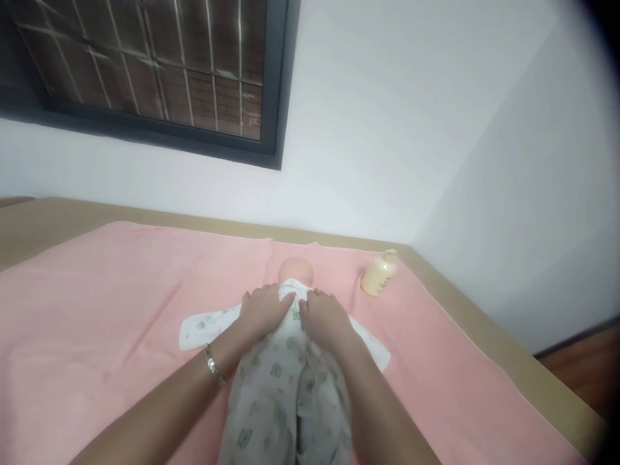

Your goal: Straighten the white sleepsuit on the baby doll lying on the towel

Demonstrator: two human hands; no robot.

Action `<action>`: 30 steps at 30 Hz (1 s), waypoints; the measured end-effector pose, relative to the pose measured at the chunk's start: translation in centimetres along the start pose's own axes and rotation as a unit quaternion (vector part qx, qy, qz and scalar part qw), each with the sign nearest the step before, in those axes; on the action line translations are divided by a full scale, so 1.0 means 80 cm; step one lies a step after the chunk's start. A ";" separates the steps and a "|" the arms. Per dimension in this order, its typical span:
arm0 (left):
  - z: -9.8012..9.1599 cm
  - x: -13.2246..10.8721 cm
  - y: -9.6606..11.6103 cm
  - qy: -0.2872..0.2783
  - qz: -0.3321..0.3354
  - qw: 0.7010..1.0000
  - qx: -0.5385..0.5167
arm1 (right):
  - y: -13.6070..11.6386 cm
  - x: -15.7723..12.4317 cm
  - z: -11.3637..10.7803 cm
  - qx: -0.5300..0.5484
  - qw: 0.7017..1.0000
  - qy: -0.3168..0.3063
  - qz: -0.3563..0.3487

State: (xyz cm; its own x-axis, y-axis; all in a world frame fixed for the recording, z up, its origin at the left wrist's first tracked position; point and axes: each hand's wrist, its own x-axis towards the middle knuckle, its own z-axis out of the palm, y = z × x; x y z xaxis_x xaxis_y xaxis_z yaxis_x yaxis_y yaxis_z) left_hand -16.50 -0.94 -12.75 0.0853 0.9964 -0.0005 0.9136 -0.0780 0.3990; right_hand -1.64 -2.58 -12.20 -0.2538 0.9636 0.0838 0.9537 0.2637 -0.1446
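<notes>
A baby doll in a white garment with green prints lies lengthwise before me, its sleeves spread to both sides. Its smooth, bald head points away from me, and the face does not show. My left hand, with a silver bracelet at the wrist, rests on the doll's left-side shoulder in my view. On the opposite shoulder lies my right hand. Both thumbs point inward near the neckline, apart from the fingers, which lie over the shoulders. The fingertips are partly hidden.
A pale yellow pump bottle stands tilted in view, right of the doll's head. Beneath everything spreads a pink cloth on a tan surface. White wall and a dark-framed, barred window rise behind.
</notes>
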 end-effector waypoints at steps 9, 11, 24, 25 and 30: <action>0.004 -0.014 0.011 0.028 0.031 0.997 0.066 | 0.032 0.022 0.005 0.141 0.985 -0.063 0.076; 0.001 -0.006 0.005 0.010 0.017 0.999 0.031 | 0.025 0.016 -0.001 0.110 0.990 -0.057 0.060; 0.017 0.014 -0.014 0.032 -0.021 0.999 -0.029 | 0.023 0.026 0.022 0.127 0.987 -0.030 0.098; 0.018 0.014 -0.014 0.035 -0.021 0.999 -0.030 | 0.024 0.028 0.025 0.124 0.987 -0.025 0.100; 0.023 0.016 -0.018 0.048 -0.017 0.998 -0.033 | 0.028 0.032 0.037 0.130 0.984 0.018 0.122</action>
State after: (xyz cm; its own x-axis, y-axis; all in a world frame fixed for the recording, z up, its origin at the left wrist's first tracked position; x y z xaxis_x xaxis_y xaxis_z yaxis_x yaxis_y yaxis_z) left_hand -16.95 0.38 -15.01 0.0123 0.9974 0.0712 0.8868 -0.0438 0.4601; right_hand -0.65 0.63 -15.23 -0.0128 0.9987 0.0486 0.9105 0.0317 -0.4122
